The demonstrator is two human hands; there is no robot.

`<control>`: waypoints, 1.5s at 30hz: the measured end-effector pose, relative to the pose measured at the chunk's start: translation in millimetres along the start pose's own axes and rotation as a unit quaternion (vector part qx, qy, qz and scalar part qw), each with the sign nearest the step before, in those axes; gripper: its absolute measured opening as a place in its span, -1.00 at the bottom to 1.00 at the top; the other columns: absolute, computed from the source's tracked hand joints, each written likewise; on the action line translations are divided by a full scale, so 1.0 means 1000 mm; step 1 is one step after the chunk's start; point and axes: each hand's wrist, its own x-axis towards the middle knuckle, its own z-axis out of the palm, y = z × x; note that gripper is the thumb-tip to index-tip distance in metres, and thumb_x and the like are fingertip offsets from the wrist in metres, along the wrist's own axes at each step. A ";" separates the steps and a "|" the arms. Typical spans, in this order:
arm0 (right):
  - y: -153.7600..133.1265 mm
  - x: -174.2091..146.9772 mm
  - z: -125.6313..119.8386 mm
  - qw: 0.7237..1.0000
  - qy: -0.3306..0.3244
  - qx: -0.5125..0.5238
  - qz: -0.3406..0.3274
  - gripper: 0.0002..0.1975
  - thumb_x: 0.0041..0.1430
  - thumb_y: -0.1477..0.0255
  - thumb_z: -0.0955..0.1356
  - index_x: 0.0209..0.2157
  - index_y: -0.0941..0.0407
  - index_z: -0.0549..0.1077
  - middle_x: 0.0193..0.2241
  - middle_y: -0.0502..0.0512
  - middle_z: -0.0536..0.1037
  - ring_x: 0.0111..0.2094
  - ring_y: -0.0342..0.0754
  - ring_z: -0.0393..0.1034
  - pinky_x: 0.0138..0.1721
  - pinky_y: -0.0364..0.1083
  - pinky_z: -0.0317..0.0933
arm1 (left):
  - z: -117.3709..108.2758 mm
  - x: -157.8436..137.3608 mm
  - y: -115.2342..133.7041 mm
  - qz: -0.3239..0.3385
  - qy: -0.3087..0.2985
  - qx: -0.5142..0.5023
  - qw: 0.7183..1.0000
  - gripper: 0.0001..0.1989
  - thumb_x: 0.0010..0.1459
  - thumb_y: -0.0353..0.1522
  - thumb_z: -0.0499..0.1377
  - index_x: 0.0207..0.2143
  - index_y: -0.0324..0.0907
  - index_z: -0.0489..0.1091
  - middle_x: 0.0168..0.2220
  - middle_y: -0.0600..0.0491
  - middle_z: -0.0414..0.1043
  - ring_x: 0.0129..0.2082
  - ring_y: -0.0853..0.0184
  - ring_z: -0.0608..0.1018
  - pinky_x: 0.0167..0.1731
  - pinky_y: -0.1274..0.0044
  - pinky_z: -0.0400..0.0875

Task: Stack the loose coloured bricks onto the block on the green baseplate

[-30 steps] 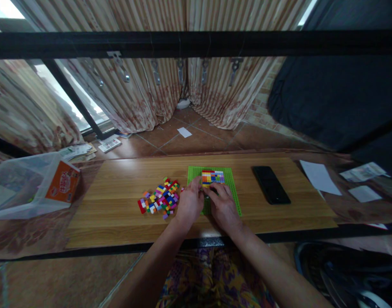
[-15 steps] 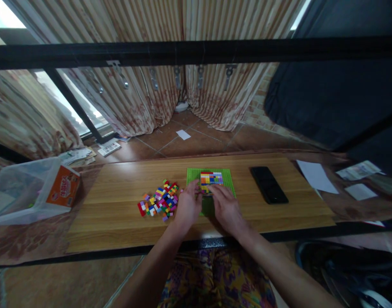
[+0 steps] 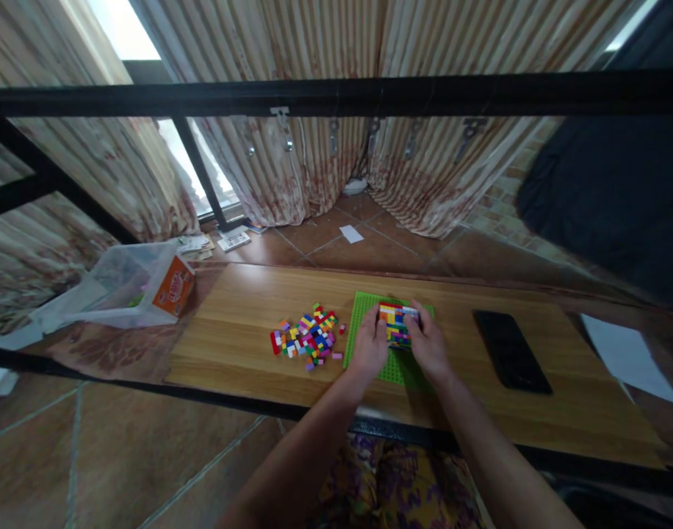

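R hand (image 3: 429, 347) was shifted to rt. edge of rect. multicol. plastic-brick block (image 3: 394, 322), gripped opp. L hand (image 3: 370, 347), fingers part-curled.

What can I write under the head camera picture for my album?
Left hand and right hand hold both sides of a colorful brick block at the green baseplate, near loose bricks.

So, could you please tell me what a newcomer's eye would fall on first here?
Probably the multicoloured block of toy bricks, gripped at its sides by the left hand and right hand over the green studded baseplate. Next would come the bright pile of loose bricks on the wooden board, left of the baseplate. The black smartphone also stands out, lying to the baseplate's right.
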 end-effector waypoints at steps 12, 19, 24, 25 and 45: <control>-0.016 -0.026 -0.007 0.990 -0.026 -0.131 -0.043 -0.42 0.25 0.13 0.11 0.13 0.22 0.27 0.05 0.37 0.40 0.04 0.16 0.33 0.06 0.18 0.17 | 0.006 -0.038 0.003 -0.025 0.055 -0.014 0.998 -0.59 0.27 -0.40 -0.07 0.13 -0.33 0.23 0.13 -0.23 0.33 0.13 0.19 0.38 0.17 0.32 0.22; -0.056 -0.010 0.016 0.932 -0.043 -0.294 -0.206 -0.44 0.28 0.17 0.13 0.18 0.22 0.19 0.18 0.40 0.24 0.22 0.24 0.07 0.13 0.26 0.03 | -0.016 -0.053 0.012 0.013 0.086 -0.051 0.995 -0.62 0.28 -0.32 -0.02 0.12 -0.21 0.24 0.10 -0.15 0.35 0.11 0.20 0.39 0.14 0.34 0.26; -0.056 -0.015 0.037 0.901 -0.097 -0.370 -0.205 -0.41 0.29 0.11 0.12 0.19 0.21 0.19 0.18 0.40 0.26 0.22 0.28 0.05 0.15 0.35 -0.13 | -0.087 -0.057 0.008 0.023 0.156 0.037 0.987 -0.67 0.23 -0.38 0.05 0.05 -0.13 0.30 0.02 -0.10 0.40 0.01 0.14 0.45 0.00 0.28 0.38; -0.054 -0.015 0.038 0.898 -0.102 -0.376 -0.205 -0.40 0.29 0.10 0.12 0.19 0.20 0.19 0.18 0.39 0.27 0.22 0.27 0.06 0.15 0.34 -0.13 | -0.103 -0.055 0.005 0.019 0.172 0.082 0.982 -0.67 0.21 -0.40 0.05 0.03 -0.13 0.32 0.00 -0.08 0.42 0.00 0.13 0.45 -0.01 0.26 0.38; -0.096 -0.061 0.023 0.988 -0.054 0.058 -0.134 -0.75 0.21 0.26 0.28 -0.19 0.06 0.52 -0.23 0.11 0.58 -0.21 0.01 0.46 -0.13 0.03 0.33 | -0.149 -0.042 0.021 -0.115 0.045 -0.281 0.952 -0.66 -0.02 -0.27 0.30 -0.17 -0.20 0.45 -0.27 0.04 0.52 -0.36 0.37 0.56 -0.27 0.49 0.48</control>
